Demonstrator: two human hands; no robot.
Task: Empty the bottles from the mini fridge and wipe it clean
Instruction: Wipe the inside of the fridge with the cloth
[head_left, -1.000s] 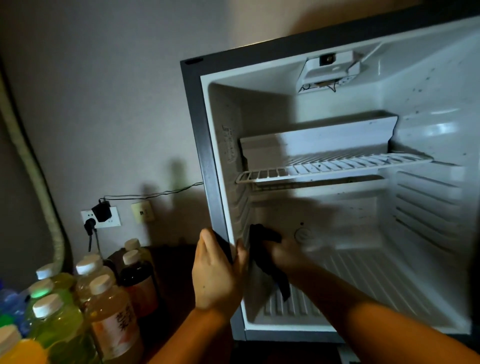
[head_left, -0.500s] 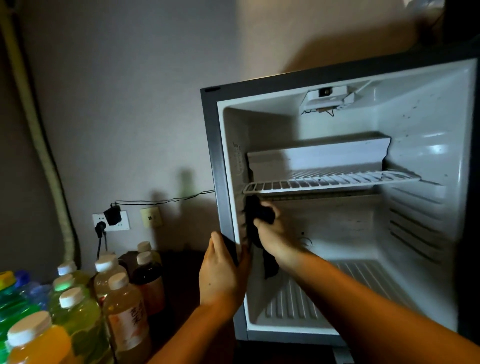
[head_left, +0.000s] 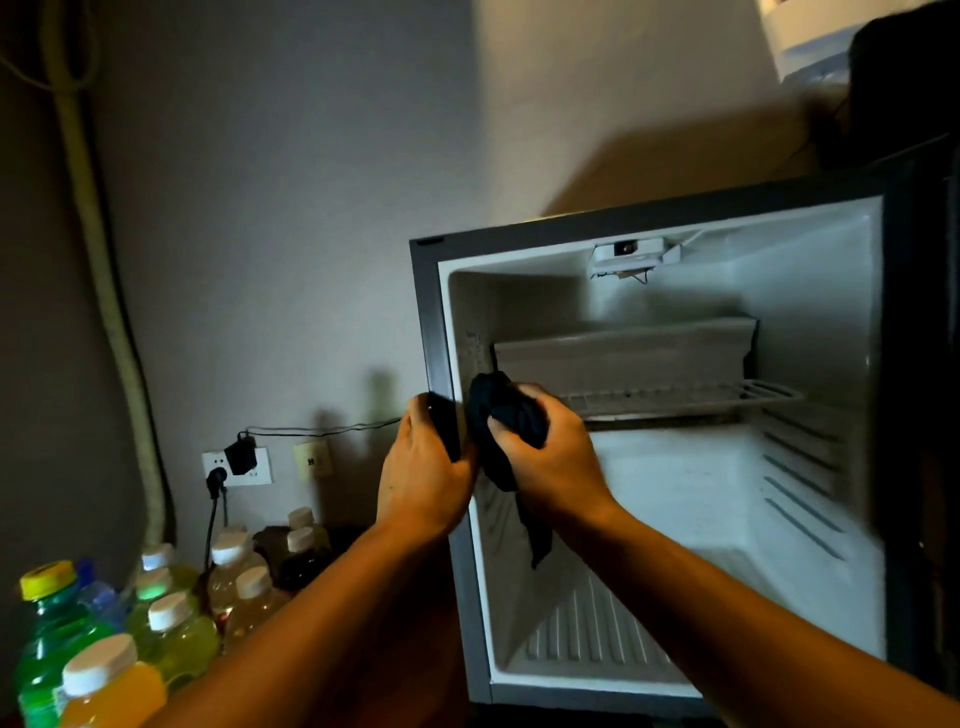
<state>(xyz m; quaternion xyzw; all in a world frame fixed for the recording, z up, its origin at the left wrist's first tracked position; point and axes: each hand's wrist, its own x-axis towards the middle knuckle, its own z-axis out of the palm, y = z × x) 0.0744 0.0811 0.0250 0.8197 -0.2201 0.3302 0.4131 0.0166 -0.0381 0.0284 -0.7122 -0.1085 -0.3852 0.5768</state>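
The right hand (head_left: 550, 462) is grasping a dark crumpled cloth (head_left: 506, 415), its tail hanging straight down, against the left inner wall of the open white mini fridge (head_left: 810, 467); the left hand (head_left: 423, 478) is gripping the fridge's front edge

Pretty sure I'm in a dim hotel-type room: mini fridge (head_left: 675, 467) against a plain wall, wall outlet (head_left: 236, 466), drink bottles (head_left: 171, 618) alongside.

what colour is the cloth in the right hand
Dark, near black or navy, bunched in the right hand: the cloth, head view.

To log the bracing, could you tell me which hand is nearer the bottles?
Left. The left hand grips the fridge's left edge, above the bottles; the right hand is inside, farther away.
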